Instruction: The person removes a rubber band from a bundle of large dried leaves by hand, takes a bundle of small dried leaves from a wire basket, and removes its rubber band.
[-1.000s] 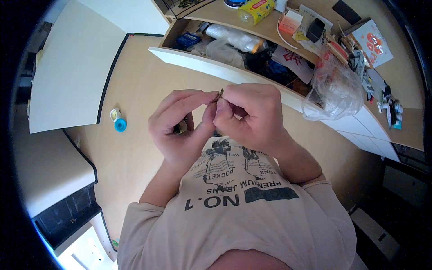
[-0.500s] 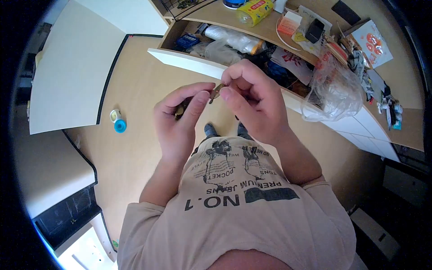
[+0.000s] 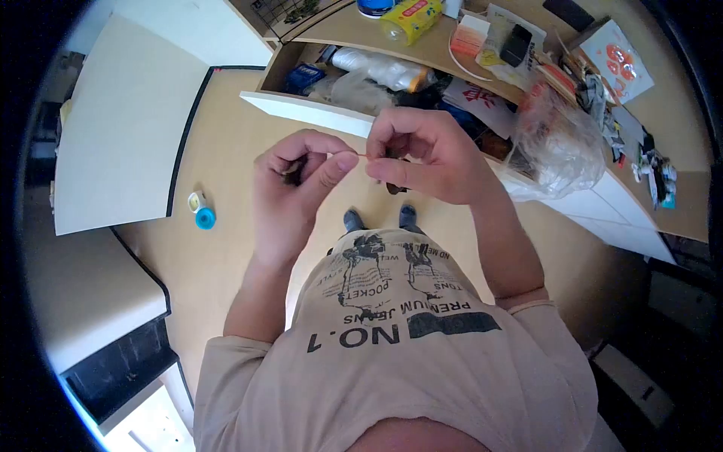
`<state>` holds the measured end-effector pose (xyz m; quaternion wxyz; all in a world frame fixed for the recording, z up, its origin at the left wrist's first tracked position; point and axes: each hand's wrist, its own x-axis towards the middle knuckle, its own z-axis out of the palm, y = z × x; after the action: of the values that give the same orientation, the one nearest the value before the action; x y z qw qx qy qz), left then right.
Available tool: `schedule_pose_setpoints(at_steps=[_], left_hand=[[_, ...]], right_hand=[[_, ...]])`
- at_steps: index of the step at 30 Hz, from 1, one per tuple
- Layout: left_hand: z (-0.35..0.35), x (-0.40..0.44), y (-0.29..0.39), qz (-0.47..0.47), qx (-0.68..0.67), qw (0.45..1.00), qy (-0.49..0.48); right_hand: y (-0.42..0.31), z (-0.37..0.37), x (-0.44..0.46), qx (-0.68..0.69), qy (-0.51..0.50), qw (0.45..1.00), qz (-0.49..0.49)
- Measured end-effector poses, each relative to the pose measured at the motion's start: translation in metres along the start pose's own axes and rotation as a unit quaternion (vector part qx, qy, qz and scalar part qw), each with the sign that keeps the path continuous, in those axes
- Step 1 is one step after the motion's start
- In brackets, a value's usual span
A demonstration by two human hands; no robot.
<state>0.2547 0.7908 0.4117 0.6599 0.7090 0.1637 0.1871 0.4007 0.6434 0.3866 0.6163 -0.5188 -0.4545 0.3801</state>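
My left hand point(image 3: 297, 184) pinches one end of a thin reddish strand point(image 3: 362, 156) between thumb and index finger. Dark brownish items point(image 3: 294, 172) are tucked in its curled fingers, too hidden to name. Opposite it, my right hand point(image 3: 425, 157) pinches the strand's other end. Below its thumb a small dark brown object point(image 3: 395, 188) shows, partly covered by the fingers. Both hands are raised in front of my shirt, with a short gap between the fingertips.
An open drawer point(image 3: 305, 111) with plastic bags and packets lies beyond my hands. Above it, a desktop point(image 3: 433, 53) holds a yellow bottle point(image 3: 412, 20). A plastic bag point(image 3: 561, 143) hangs at the right. A blue round item point(image 3: 205, 218) is on the floor.
The small brown item between my fingertips no longer shows there; a thin reddish strand now spans them. A dark object has appeared under my right hand. The view has shifted slightly.
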Motion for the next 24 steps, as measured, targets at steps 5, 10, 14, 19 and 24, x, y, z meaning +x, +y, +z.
schedule_pose_setpoints(at_steps=[5,10,14,19,24], left_hand=[[0.004,0.01,0.015,-0.029,-0.131,0.991,0.023],[0.018,0.026,0.02,0.003,-0.091,0.996,0.009],[0.035,0.038,0.019,-0.016,-0.036,0.999,-0.019],[0.018,0.061,0.029,0.004,-0.086,0.996,-0.012],[0.017,0.084,0.026,0.007,-0.098,0.995,0.01]], right_hand=[[0.017,-0.044,-0.022,-0.318,-0.064,0.946,-0.009],[0.024,-0.066,-0.04,-0.413,0.049,0.908,-0.047],[0.019,-0.058,-0.026,-0.315,0.039,0.935,-0.159],[0.057,-0.082,-0.032,-0.368,-0.017,0.927,-0.071],[0.07,-0.079,-0.021,-0.309,0.06,0.945,-0.092]])
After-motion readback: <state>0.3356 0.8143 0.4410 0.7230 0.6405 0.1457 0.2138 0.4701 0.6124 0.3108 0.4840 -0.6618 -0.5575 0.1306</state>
